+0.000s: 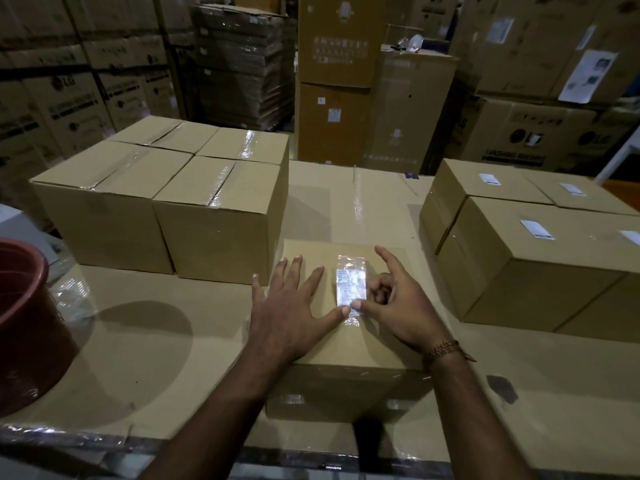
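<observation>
The small box [346,344] is plain tan cardboard, and its label [350,284] is white with fine grey print under glossy clear tape. Far left of it, the bucket [24,306] is dull brick red. The taped boxes [114,216] to its left are tan with shiny clear strips. The labelled boxes [540,271] to its right are tan with white stickers. At its near right corner, the bracelet [445,348] is gold.

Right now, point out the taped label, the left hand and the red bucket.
taped label [350,284], head view, its centre
left hand [290,308], head view, back of hand
red bucket [29,327], head view, outer wall
</observation>
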The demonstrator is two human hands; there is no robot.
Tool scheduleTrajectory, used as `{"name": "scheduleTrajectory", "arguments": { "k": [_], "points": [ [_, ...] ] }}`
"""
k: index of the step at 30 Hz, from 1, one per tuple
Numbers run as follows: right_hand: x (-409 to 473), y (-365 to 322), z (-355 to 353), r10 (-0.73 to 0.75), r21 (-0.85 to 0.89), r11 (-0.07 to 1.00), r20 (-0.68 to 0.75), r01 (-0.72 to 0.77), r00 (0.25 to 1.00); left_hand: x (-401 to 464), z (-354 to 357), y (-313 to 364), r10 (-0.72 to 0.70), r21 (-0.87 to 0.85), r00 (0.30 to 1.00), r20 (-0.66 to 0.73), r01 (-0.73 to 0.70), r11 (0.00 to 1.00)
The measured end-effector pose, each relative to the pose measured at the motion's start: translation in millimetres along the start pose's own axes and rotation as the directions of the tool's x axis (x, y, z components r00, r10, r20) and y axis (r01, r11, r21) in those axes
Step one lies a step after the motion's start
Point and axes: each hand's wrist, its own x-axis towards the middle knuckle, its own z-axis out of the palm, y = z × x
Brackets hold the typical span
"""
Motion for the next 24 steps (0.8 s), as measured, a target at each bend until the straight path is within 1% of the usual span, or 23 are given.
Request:
{"name": "scheduleTrajectory", "arguments": {
  "k": [2,6,10,17,24],
  "points": [
    [-7,-1,-2,0.013,-0.030,0.999,-0.023,-0.014,1.000,0,0,0,0.000,-0.014,1.000,-0.010,0.000,1.000],
    [-15,-4,-3,0.013,-0.060,0.998,-0.002,-0.014,1.000,0,0,0,0.003,-0.014,1.000,-0.011,-0.003,1.000],
    [-10,-8,-6,0.002,-0.156,0.988,0.035,0.003,0.999,0,-2,0,0.009,-0.039,1.000,0.006,-0.009,0.999],
    [-3,-7,-10,0.033,-0.222,0.975,0.109,-0.008,0.994,1,-2,-8,0.047,-0.119,0.998,0.032,-0.043,0.992],
    [-7,-7,-12,0.028,-0.187,0.982,0.140,-0.001,0.990,2,-4,-8,0.046,-0.122,0.998,0.048,-0.039,0.992]
  ]
}}
